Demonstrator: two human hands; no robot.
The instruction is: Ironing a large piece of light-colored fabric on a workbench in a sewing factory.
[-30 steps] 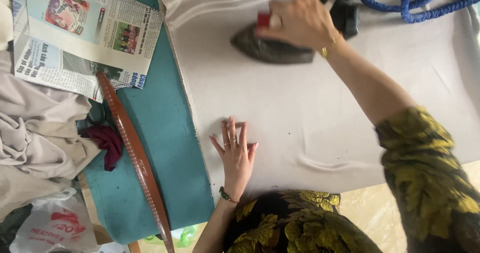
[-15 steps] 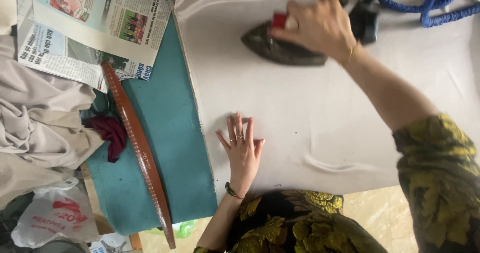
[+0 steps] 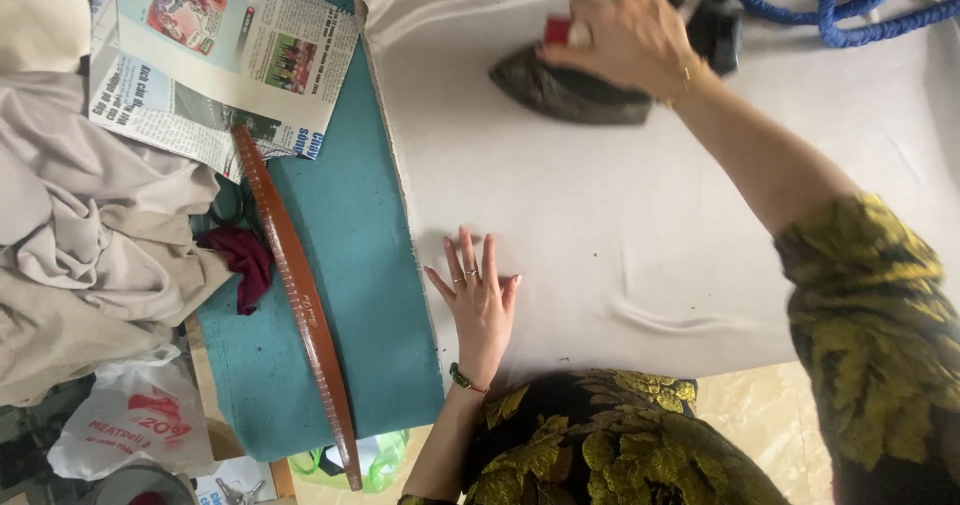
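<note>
Your right hand point(image 3: 625, 40) is closed around the handle of a dark, wedge-shaped iron point(image 3: 568, 90) resting on the pale grey cloth point(image 3: 650, 215) spread over the teal padded board point(image 3: 350, 295). Your left hand point(image 3: 480, 300) lies flat on that cloth, fingers spread, near its left edge. A curved brown wooden ruler point(image 3: 298, 295) lies on the teal surface, beside folded newspaper point(image 3: 220, 60) and crumpled beige fabric point(image 3: 90, 255).

My right hand point(image 3: 625, 40) has slid the dark iron point(image 3: 570, 90) along the pale cloth point(image 3: 650, 225), a little further from the wooden curved ruler point(image 3: 300, 305) than a second ago; my left hand point(image 3: 480, 300), flat on the cloth, has edged the same way, off from the ruler, fingers now closer together.
</note>
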